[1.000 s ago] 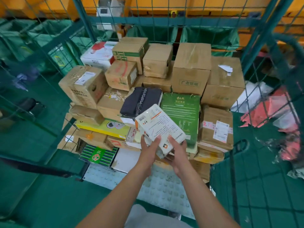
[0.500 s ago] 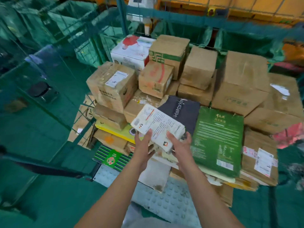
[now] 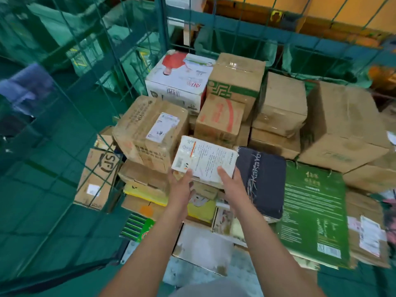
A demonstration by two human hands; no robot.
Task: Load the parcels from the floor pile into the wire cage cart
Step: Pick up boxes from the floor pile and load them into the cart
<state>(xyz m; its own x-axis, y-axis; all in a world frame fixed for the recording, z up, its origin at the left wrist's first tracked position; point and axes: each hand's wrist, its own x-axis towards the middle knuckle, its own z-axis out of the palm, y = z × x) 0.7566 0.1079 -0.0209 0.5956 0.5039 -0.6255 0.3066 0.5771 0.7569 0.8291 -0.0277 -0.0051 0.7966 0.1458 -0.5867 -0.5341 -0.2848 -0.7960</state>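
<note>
Now:
parcel [image 3: 203, 160]: carried left onto stacked boxes [image 3: 150, 133]
hands: left hand [image 3: 181, 189] and right hand [image 3: 232, 185] gripping its near edge
task: placement nearly done

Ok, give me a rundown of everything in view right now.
white printed parcel: one, white, held over the stack, centre
black parcel: one, black, right of the white one
green flat box: one, green, front right
white-and-red carton: one, back of the stack
brown cartons: many, brown, stacked through the cage
SF box: one, brown, against the left mesh
wire cage cart: one, green
left hand: under the white parcel's near left edge
right hand: grip on its near right edge
</note>
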